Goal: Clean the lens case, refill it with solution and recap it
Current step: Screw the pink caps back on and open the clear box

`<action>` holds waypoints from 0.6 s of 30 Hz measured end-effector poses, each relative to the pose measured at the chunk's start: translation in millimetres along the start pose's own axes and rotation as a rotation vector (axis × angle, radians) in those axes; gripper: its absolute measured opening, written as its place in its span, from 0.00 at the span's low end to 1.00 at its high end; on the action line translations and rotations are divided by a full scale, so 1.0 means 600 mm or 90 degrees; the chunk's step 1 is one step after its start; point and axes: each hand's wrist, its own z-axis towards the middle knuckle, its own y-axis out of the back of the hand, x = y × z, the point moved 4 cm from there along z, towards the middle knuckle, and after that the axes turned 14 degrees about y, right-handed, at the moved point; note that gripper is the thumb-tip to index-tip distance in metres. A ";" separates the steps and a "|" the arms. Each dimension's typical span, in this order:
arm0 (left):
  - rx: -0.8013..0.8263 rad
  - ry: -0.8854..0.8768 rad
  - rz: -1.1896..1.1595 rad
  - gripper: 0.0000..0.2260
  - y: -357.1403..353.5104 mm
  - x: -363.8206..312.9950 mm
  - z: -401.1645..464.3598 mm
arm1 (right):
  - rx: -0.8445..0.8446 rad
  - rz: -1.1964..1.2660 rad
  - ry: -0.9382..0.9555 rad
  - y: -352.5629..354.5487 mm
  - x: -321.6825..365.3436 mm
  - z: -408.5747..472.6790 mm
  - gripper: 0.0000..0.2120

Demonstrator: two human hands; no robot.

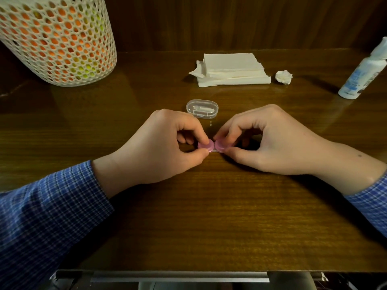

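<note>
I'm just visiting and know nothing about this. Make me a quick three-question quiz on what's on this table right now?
1. True or false: both pink caps of the lens case are pinched, one by the left hand, one by the right hand.
2. What lies just right of the stack of paper napkins? A) a crumpled tissue B) a spoon C) a key
3. Fill in: the solution bottle stands at the table's far ____ side.

Key: 1 true; 2 A, the crumpled tissue; 3 right.
</note>
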 end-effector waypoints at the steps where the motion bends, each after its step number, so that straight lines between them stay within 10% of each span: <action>1: 0.000 -0.002 -0.001 0.06 0.000 -0.001 0.000 | -0.005 0.001 -0.005 -0.001 0.000 0.000 0.01; 18: -0.004 -0.001 -0.008 0.06 0.006 -0.006 -0.002 | -0.041 -0.003 -0.034 -0.010 0.002 0.003 0.04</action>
